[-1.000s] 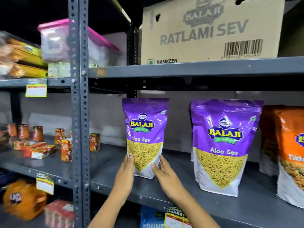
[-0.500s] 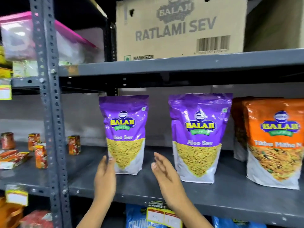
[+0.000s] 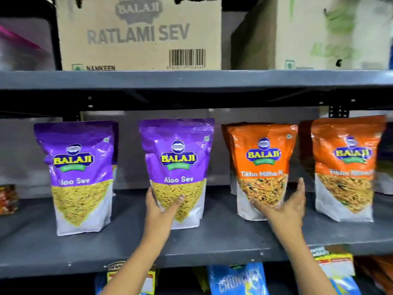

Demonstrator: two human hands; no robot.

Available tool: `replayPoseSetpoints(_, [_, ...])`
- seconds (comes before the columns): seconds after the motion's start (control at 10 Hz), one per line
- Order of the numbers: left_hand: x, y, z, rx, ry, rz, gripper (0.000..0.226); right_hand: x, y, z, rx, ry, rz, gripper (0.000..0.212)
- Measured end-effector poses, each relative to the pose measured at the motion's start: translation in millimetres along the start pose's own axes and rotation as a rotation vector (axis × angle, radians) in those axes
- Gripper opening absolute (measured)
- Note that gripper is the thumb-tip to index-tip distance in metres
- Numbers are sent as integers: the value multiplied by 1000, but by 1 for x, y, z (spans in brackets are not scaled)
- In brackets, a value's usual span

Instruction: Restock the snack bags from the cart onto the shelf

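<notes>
Four snack bags stand upright in a row on the grey shelf. From the left they are a purple Aloo Sev bag, a second purple Aloo Sev bag, an orange Tikha Mitha bag and another orange bag. More bags stand hidden behind them. My left hand grips the lower left corner of the second purple bag, thumb on its left edge. My right hand wraps the lower right of the first orange bag, thumb up along its side. The cart is out of view.
A Ratlami Sev cardboard box and a second carton sit on the shelf above. Small red packs stand at the far left. Blue bags and price tags hang below the shelf edge.
My view has swung right along the shelf. Both hands let go of the left purple bag; the left now holds the second purple bag and the right holds the orange one.
</notes>
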State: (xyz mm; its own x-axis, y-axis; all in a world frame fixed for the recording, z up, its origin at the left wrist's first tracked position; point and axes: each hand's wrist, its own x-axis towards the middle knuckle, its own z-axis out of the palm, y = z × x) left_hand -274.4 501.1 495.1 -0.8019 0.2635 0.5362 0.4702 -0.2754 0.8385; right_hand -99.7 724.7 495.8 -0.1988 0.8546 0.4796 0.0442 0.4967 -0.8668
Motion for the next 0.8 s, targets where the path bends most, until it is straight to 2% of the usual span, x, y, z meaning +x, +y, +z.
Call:
replayPoseSetpoints(0.1, [0, -4, 5, -28, 60, -11, 60, 5, 11, 0, 16, -138, 28, 141])
replayPoseSetpoints(0.3, [-7, -2, 4, 9, 74, -59, 63, 5, 15, 0, -60, -119, -36, 133])
replayPoseSetpoints(0.4, [-10, -1, 2, 79, 96, -73, 75, 3, 14, -1, -73, -124, -50, 131])
replayPoseSetpoints(0.5, [-13, 2, 1, 143, 90, -91, 83, -6, 6, 1, -182, -15, -86, 115])
replayPoseSetpoints(0.6, [-18, 13, 3, 243, 96, -109, 81, -19, -12, 7, -197, 79, -245, 89])
replayPoseSetpoints(0.7, [-24, 21, 2, 349, 107, -105, 92, -31, -39, 17, -215, 46, -409, 78])
replayPoseSetpoints(0.8, [-19, 36, 1, 583, 163, 26, 106, -32, -70, 27, -307, -35, -646, 75])
